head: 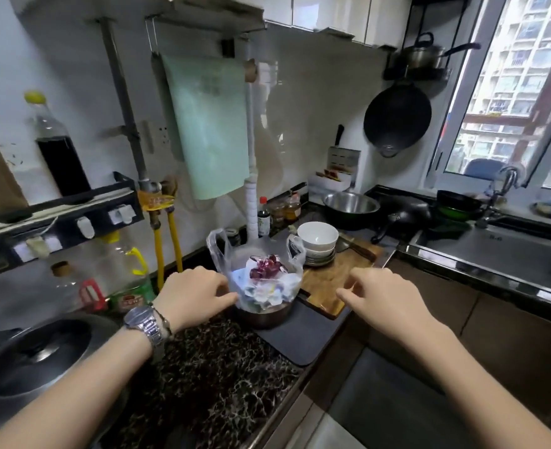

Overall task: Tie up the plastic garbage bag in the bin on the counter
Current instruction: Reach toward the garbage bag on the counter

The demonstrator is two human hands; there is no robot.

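A clear plastic garbage bag (261, 286) full of crumpled white and purple waste sits in a small dark round bin (264, 315) on the counter. Its two handle loops (217, 246) stand up at the left and right. My left hand (193, 298), with a metal watch on the wrist, is at the bag's left side, fingertips at the plastic. My right hand (378, 294) hovers to the right of the bag, fingers spread, not touching it.
A wooden cutting board (335, 280) with stacked white bowls (318, 239) lies right behind the bin. A dark mat (300, 338) lies under the bin. Oil bottles (122, 273) and a stove pot lid (37, 354) are at the left; the sink (494, 251) is at the right.
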